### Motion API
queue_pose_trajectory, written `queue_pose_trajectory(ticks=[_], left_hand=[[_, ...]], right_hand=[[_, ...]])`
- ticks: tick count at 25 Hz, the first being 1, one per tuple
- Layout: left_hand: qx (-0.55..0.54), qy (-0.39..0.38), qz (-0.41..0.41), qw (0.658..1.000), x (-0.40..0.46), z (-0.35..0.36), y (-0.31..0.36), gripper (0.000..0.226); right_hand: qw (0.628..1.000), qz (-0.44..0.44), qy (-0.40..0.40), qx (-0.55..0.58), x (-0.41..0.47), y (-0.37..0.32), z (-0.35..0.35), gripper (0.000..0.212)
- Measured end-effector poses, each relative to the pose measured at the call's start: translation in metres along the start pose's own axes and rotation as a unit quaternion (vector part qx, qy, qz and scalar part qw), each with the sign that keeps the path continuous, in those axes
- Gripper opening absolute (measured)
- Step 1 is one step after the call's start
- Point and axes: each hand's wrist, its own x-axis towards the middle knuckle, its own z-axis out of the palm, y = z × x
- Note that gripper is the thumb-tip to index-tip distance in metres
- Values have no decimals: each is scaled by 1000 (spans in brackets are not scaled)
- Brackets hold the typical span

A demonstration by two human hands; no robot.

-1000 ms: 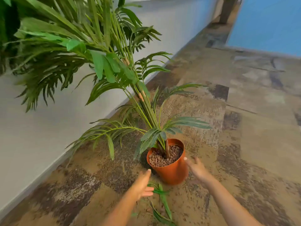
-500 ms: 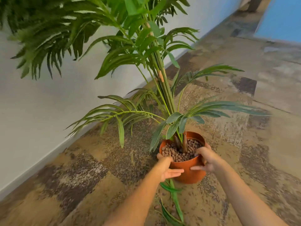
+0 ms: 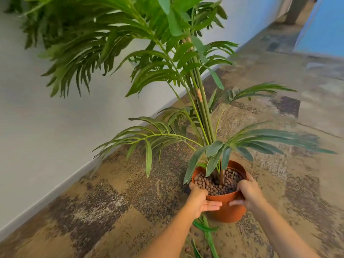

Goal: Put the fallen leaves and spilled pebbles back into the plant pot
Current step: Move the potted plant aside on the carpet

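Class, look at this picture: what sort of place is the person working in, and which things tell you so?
Probably an indoor corridor or lobby, perhaps in an office. The patterned carpet tiles run along a plain pale wall with a baseboard, a blue partition stands farther on, and the potted plant sits on the floor as decoration.

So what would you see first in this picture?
A tall green plant fills the middle, rising from an orange pot of brown pebbles. The left hand and right hand hold the pot. Fallen leaves lie on the floor below it.
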Motion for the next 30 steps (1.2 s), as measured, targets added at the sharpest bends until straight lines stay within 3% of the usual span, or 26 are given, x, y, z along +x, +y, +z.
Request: queue_pose_trajectory(ticks=[9,18,22,30], left_hand=[[29,1,22,999,-6,5,11,55],[27,51,93,994,-30,-36,51,68],[17,75,119,990,-44,-66,60,76],[45,110,172,978,-49,-118,62,77]], right_hand=[[997,-28,12,75,-15,0,-3,76],[991,-71,-30,107,-29,-21,55,69],[987,-69,-89,114,-46,-24,92,41],[972,-107,-196,76,-37,3,140,43]])
